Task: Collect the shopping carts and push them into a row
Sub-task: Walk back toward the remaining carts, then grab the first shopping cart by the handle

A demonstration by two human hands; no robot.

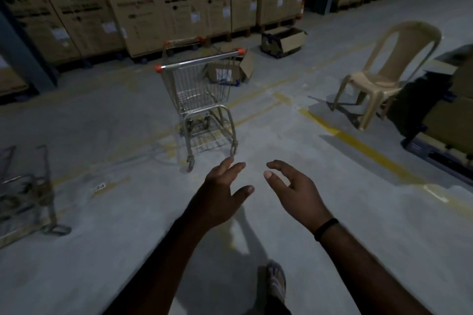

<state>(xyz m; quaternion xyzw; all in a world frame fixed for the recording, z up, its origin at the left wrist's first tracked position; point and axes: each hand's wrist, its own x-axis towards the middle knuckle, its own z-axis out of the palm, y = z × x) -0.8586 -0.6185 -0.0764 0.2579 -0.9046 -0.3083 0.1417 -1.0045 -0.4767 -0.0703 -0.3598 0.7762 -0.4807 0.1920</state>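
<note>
Our left grip and right grip reach forward, fingers loosely spread, holding nothing. The shopping cart stands at frame centre, well apart. Shoved unevenly, it may veer into the cardboard box behind it.

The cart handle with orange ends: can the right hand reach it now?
Probably not yet: the right hand hangs open over the floor, well short of the cart handle. Nothing stands between them, so stepping closer should do.
</note>
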